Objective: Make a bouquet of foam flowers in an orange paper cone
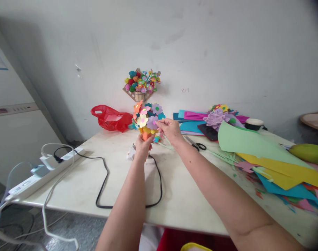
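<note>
Above the middle of the table I see a bouquet of colourful craft flowers [143, 120], cut from flat sheet material. My left hand [142, 144] is closed around its orange base [145, 135] from below. The fingers of my right hand [171, 130] are pinched at the edge of a purple flower [151, 122] with a pink centre, on the bouquet's right side. Yellow, pink and orange flowers sit beside it. My fingers partly hide the base. Just below the right hand, thin pale green strips [166, 145] lie on the table.
Black-handled scissors [201, 146] lie right of my hands, before stacked coloured sheets [255, 143]. A red plastic bag [110, 119] sits at the back left. A black cable [106, 174] runs from the power strip [47, 170] under my left arm. A flower basket [140, 96] is against the wall.
</note>
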`<state>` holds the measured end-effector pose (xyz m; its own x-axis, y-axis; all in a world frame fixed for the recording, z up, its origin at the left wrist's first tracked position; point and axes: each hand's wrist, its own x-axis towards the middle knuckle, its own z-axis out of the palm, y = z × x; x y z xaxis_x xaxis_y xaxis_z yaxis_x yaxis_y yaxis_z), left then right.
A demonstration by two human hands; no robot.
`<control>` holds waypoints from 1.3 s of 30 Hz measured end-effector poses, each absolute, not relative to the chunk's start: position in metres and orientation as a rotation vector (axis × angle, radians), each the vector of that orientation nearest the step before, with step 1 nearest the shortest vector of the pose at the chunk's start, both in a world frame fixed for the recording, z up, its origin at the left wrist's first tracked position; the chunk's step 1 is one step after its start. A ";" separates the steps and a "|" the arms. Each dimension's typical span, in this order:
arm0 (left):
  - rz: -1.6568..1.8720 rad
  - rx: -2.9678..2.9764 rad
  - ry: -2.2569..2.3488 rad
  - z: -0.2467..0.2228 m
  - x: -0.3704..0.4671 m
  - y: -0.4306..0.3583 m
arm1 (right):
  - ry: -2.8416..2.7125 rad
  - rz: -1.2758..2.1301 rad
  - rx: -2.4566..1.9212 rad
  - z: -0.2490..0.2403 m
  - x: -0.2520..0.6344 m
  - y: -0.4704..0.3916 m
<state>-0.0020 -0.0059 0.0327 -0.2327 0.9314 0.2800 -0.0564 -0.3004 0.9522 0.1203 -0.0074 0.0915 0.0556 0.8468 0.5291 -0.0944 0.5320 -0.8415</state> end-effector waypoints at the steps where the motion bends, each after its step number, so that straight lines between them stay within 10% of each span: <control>1: 1.638 1.239 1.149 0.033 -0.002 -0.006 | -1.333 0.809 -0.733 0.092 0.120 -0.008; 21: 1.628 1.266 1.097 0.030 -0.001 -0.004 | -1.833 -0.488 -1.132 0.083 0.128 -0.013; 39: 1.634 1.243 1.118 0.030 -0.001 -0.003 | -1.972 -0.716 -1.060 0.082 0.128 -0.013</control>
<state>-0.0015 -0.0027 0.0298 -0.2148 0.9341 0.2852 -0.0728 -0.3065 0.9491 0.1275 -0.0130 0.0824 -0.3570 0.4279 0.8303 0.8611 0.4953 0.1149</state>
